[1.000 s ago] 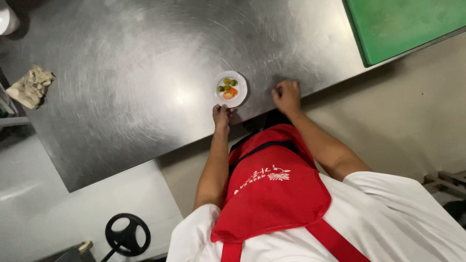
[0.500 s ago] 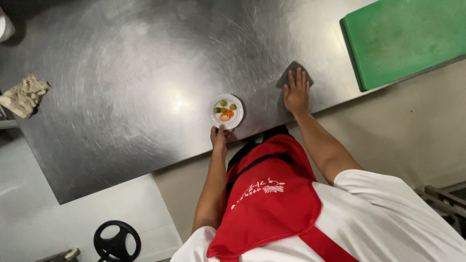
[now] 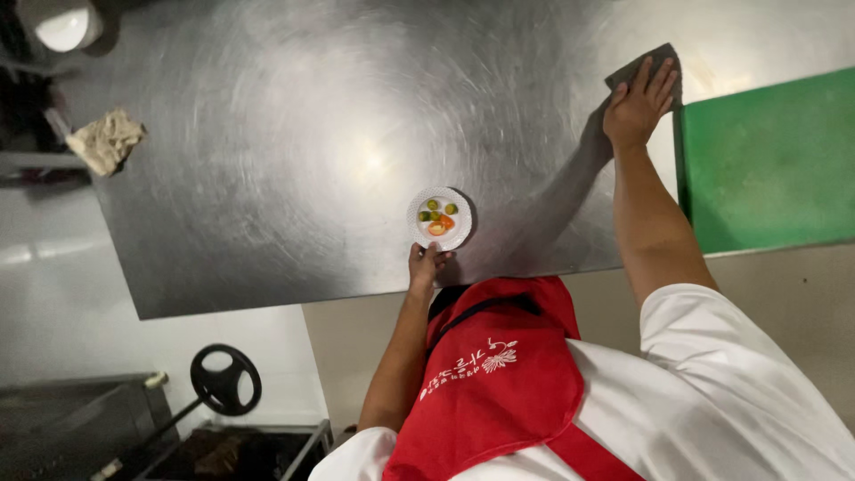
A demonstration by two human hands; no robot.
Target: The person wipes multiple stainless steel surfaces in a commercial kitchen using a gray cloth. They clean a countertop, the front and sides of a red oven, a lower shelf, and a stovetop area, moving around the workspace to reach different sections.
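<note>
Now the right hand (image 3: 638, 105) has slid its grey cloth (image 3: 643, 67) farther across the steel table (image 3: 267, 134), up beside the green cutting board (image 3: 775, 160), fingers flat and spread. Nearer, the left hand (image 3: 426, 267) pinches the small plate (image 3: 439, 218) of vegetable pieces at its rim.

A small white plate (image 3: 440, 218) sits flat near the worktop's front edge, with little green and orange food bits on it. A dark cloth (image 3: 643, 67) lies flat beside the green board.
</note>
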